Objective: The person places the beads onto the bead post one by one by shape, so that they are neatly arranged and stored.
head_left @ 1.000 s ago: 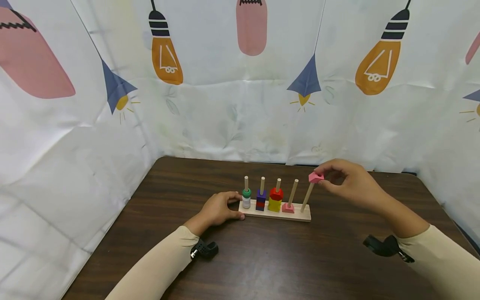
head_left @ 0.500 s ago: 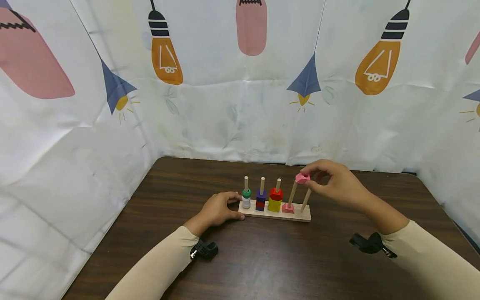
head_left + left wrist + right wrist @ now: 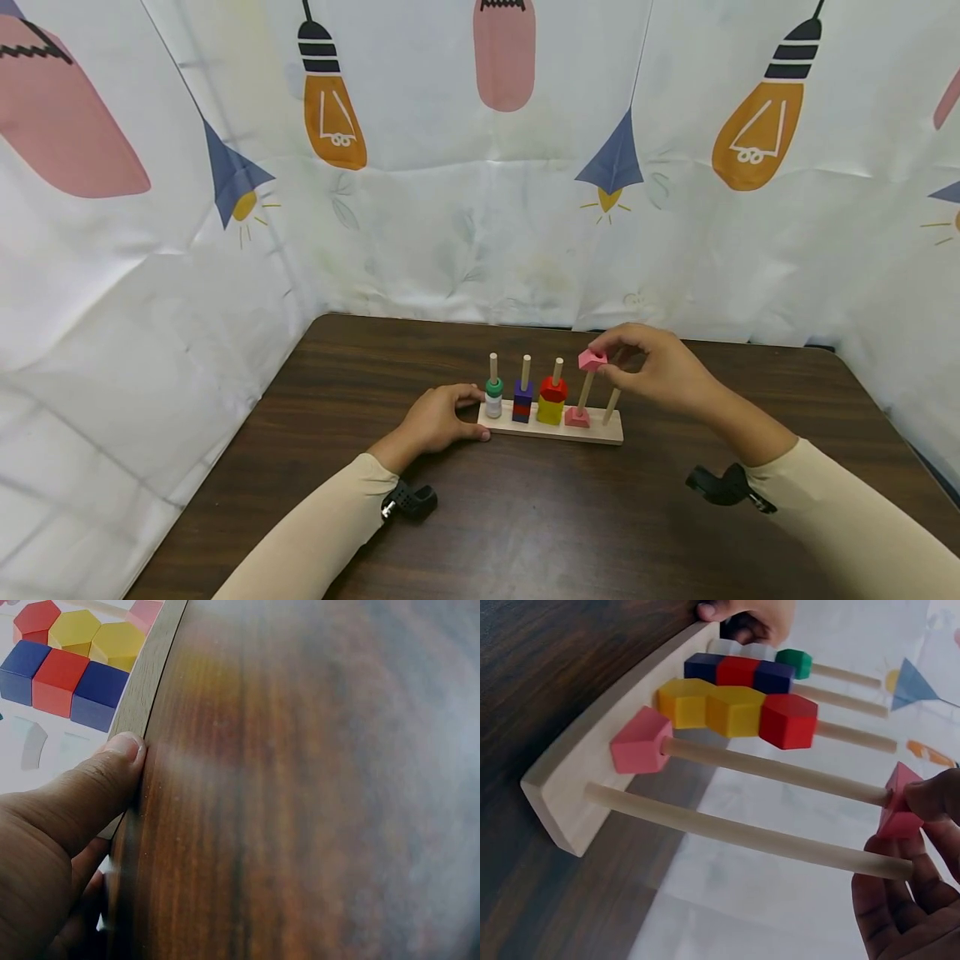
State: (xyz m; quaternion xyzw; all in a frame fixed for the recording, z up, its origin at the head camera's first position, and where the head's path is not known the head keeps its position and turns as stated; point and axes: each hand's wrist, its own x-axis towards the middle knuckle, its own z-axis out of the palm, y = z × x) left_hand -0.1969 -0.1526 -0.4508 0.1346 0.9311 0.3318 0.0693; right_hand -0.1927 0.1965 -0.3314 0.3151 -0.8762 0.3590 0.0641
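A wooden stacking-peg board (image 3: pixel 540 432) stands on the table, my left hand (image 3: pixel 435 419) gripping its left end with the thumb along the front edge. My right hand (image 3: pixel 660 367) pinches a pink block (image 3: pixel 592 360) at the tip of the fourth peg (image 3: pixel 780 771). Another pink block (image 3: pixel 641 741) sits at that peg's foot. Bare of blocks is the fifth peg (image 3: pixel 750 832), whose tip lies near my right fingers. White pieces with a green block (image 3: pixel 793 664) on top fill the first peg; blue and red blocks (image 3: pixel 737 672) the second; yellow ones under a red block (image 3: pixel 789 721) the third.
The dark wood-grain table (image 3: pixel 525 517) extends around the board. Behind it hangs a white cloth (image 3: pixel 450 225) printed with lamps and bulbs. Black wrist straps (image 3: pixel 415 498) sit over both sleeves.
My right hand has carried the pink block leftward from above the fifth peg to the fourth peg's tip. The left hand and the board have stayed put.
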